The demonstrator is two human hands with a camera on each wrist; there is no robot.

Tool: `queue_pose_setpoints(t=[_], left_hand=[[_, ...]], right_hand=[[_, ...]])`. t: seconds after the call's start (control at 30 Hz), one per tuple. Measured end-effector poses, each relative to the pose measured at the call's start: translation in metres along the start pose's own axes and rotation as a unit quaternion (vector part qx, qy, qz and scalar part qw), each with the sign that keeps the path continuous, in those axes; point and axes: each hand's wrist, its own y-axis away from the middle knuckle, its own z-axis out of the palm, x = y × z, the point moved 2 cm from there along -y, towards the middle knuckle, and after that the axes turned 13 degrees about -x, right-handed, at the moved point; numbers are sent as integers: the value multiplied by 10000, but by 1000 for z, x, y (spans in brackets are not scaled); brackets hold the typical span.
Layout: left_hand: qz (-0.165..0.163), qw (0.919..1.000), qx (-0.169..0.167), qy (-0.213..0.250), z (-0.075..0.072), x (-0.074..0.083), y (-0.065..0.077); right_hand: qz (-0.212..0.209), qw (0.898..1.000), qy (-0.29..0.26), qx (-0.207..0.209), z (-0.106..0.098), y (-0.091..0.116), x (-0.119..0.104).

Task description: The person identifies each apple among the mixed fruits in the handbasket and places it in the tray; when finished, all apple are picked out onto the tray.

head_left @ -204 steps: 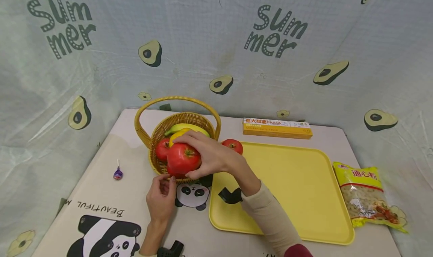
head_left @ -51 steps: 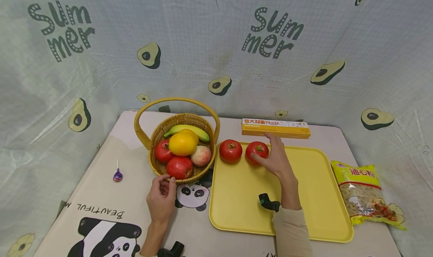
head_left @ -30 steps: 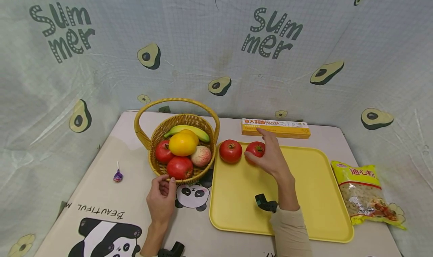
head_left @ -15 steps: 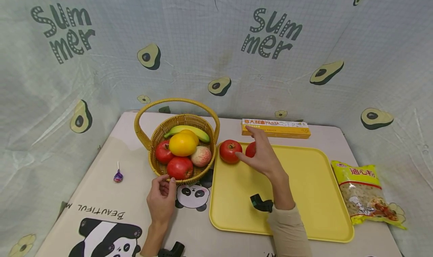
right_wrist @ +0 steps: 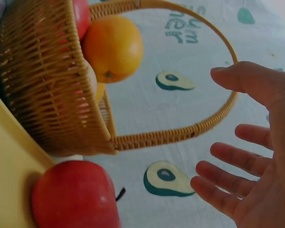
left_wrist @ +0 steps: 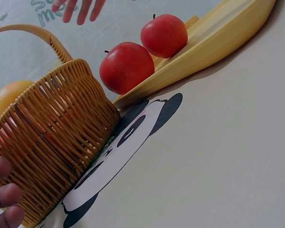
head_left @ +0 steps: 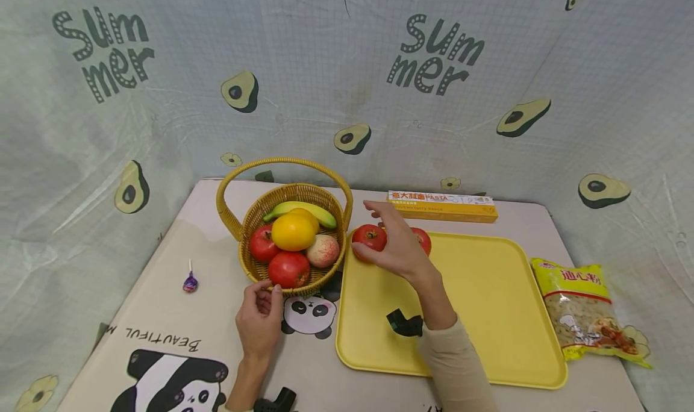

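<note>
My left hand [head_left: 259, 321] pinches the front rim of the wicker basket [head_left: 250, 273] between thumb and finger. Inside lie a banana [head_left: 303, 206], two yellow-orange fruits, the front one an orange [right_wrist: 113, 49], two red apples [head_left: 289, 269] and a peach [head_left: 323, 250]. My right hand [head_left: 398, 246] hovers with spread fingers around the left apple [head_left: 370, 236] on the yellow tray [head_left: 488, 315]. In the right wrist view a gap shows between those fingers and this apple [right_wrist: 76, 197]. A second tray apple [head_left: 422, 241] is partly hidden behind my right hand.
A yellow pasta box [head_left: 441, 207] lies behind the tray. To its right is a bag of macaroni [head_left: 582, 312]. A lollipop [head_left: 190, 281] lies left of the basket. The basket's tall handle [head_left: 284, 160] arches above the fruit.
Earlier my right hand held an apple over the basket; two apples now sit on the tray. Lately that hand moved left from the right apple to the left one. My left hand stays put.
</note>
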Motion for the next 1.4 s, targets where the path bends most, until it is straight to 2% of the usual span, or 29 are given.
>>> queue_pose_setpoints(t=[0.23,0.47,0.73,1.13,1.4], left_hand=[[19,10000,-3,-24,0,0,0],[28,10000,-7,-27,0,0,0],[-8,10000,-49,-4,1,0,0],[24,10000,-26,-11,0,0,0],[13,10000,-51,-31,-1,0,0]], right_hand=[[-553,9981,124,-238,13,-20,-13],[-887,9941,92,-624,31,-41,-19],[-693,9930,40,-954,48,-60,-18],[-885,9873,97,-1314,62,-83,-27],[-728,9841,549,-1525,76,-92,-29]])
